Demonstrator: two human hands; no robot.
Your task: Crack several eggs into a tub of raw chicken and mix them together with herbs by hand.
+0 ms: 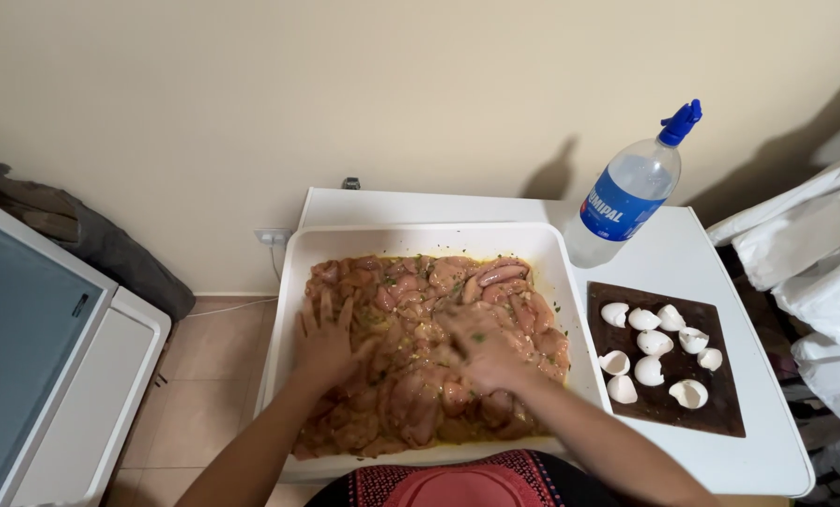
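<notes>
Both hands lie spread in the marinated chicken pieces (420, 347) filling the white tub (293, 282) at frame centre — left hand (324, 343) flat, right hand (481, 347) blurred, fingers open — palms down to work seasoning through. Eggshells (659, 352) sit aside, right.

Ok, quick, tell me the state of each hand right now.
Left hand: open, fingers spread, flat on the chicken pieces in the white tub.
Right hand: blurred; on the chicken, grip cannot be told.

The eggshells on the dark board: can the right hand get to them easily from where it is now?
Probably yes. The right hand lies on the raw chicken in the white tub, and the eggshells sit just beyond its right wall, with nothing standing between.
</notes>
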